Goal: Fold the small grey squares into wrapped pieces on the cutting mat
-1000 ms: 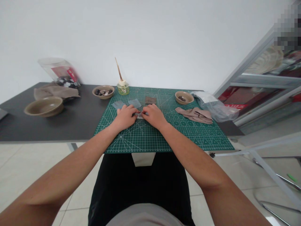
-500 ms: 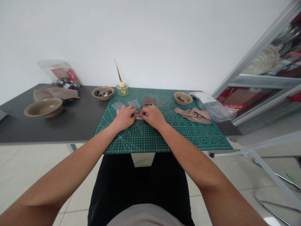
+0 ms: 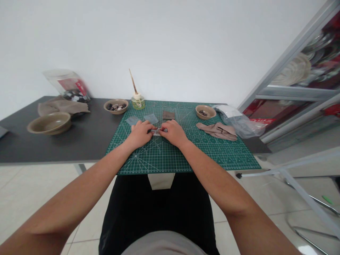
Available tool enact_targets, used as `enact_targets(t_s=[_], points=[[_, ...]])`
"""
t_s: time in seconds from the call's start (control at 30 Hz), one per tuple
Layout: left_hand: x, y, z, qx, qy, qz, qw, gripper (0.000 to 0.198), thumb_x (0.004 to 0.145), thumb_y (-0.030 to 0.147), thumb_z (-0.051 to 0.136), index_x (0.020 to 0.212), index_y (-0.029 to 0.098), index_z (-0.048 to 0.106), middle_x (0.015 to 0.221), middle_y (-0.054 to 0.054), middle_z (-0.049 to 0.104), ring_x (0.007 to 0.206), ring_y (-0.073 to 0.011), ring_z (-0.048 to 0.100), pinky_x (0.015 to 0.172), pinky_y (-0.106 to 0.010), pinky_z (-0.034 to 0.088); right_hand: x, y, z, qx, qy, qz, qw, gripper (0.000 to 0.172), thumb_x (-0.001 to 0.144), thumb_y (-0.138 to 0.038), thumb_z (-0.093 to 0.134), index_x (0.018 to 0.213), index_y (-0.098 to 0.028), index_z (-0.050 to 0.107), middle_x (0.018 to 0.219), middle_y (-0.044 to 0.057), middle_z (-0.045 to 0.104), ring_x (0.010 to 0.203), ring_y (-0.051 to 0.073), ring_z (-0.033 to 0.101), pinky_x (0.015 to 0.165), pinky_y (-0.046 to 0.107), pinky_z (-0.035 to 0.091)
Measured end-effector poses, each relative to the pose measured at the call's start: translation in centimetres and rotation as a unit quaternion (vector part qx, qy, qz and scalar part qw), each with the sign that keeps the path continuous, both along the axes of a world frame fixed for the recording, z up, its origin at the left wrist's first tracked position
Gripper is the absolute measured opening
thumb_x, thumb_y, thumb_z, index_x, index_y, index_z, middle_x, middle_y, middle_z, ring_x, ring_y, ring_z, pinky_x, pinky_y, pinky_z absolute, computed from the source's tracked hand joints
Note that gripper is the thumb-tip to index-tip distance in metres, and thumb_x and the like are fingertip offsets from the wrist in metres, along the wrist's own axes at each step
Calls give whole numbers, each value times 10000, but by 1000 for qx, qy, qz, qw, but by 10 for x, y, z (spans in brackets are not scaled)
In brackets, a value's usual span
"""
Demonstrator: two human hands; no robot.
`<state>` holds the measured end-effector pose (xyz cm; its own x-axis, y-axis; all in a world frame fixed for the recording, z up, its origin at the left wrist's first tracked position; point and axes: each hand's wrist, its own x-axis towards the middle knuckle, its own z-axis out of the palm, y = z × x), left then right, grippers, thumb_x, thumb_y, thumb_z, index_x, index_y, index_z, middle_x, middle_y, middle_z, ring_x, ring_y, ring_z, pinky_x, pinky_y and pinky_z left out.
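Observation:
Above the green cutting mat (image 3: 164, 156), my left hand (image 3: 142, 132) and my right hand (image 3: 173, 132) pinch opposite ends of a small greyish wrapped piece (image 3: 156, 131). What is inside the piece is too small to tell. Just behind my hands lie two translucent bluish sheets, one at the left (image 3: 132, 120) and one nearer the middle (image 3: 151, 118). A brown square (image 3: 168, 115) rests flat beyond my right hand. To the right, a crumpled brown cloth (image 3: 217, 130) lies on the mat.
A bowl of dark and light stones (image 3: 116, 106) and a glass jar with a brush (image 3: 138, 102) stand behind at left. Another bowl (image 3: 205, 112) and a plastic bag (image 3: 239, 122) are at right. Farther left are a large bowl (image 3: 49, 123), a cloth and a clear container.
My right hand's fingers have shifted slightly, and more of the greyish piece shows between my hands. The view has moved a little.

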<state>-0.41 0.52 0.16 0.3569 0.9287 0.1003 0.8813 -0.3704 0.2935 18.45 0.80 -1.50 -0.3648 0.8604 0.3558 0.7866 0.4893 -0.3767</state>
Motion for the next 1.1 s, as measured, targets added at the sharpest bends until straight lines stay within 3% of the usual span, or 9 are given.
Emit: enact_targets(t_s=[0.23, 0.47, 0.67, 0.9, 1.1], points=[[-2, 2, -1, -6, -12, 1, 1000, 369, 899, 327, 476, 1155, 298, 740, 1133, -84, 658, 1103, -335, 515, 873, -498, 405, -1, -1, 1, -13, 20, 80, 997, 135, 883, -254, 677, 761, -197, 671, 829, 20, 641, 886, 186, 536, 879, 318, 371], [-1, 1, -1, 1, 0, -1, 1000, 389, 892, 306, 467, 1175, 292, 734, 1146, -87, 657, 1120, -343, 513, 867, -497, 406, 0, -3, 0, 1, 2, -15, 1000, 156, 892, -288, 655, 768, -195, 677, 850, 51, 618, 901, 218, 512, 826, 329, 373], [-1, -1, 0, 3, 1, 1, 1000, 368, 901, 313, 468, 1152, 297, 736, 1145, -85, 661, 1100, -333, 520, 859, -483, 404, -3, 1, 0, -9, 4, 55, 998, 132, 884, -260, 670, 768, -197, 666, 850, 31, 627, 902, 197, 525, 874, 325, 372], [-2, 1, -2, 4, -1, 2, 1000, 364, 891, 306, 484, 1156, 305, 734, 1146, -79, 657, 1098, -331, 512, 861, -484, 401, 0, -5, -1, -2, 27, 1, 1000, 144, 808, -270, 698, 717, -202, 608, 813, 19, 552, 859, 200, 502, 791, 305, 372], [-2, 0, -2, 2, -2, -3, 1000, 350, 909, 303, 476, 1151, 294, 728, 1154, -77, 659, 1117, -328, 510, 880, -478, 394, 0, -3, -2, -12, 24, 63, 998, 112, 850, -248, 680, 758, -196, 642, 840, 23, 605, 882, 191, 521, 852, 316, 377]])
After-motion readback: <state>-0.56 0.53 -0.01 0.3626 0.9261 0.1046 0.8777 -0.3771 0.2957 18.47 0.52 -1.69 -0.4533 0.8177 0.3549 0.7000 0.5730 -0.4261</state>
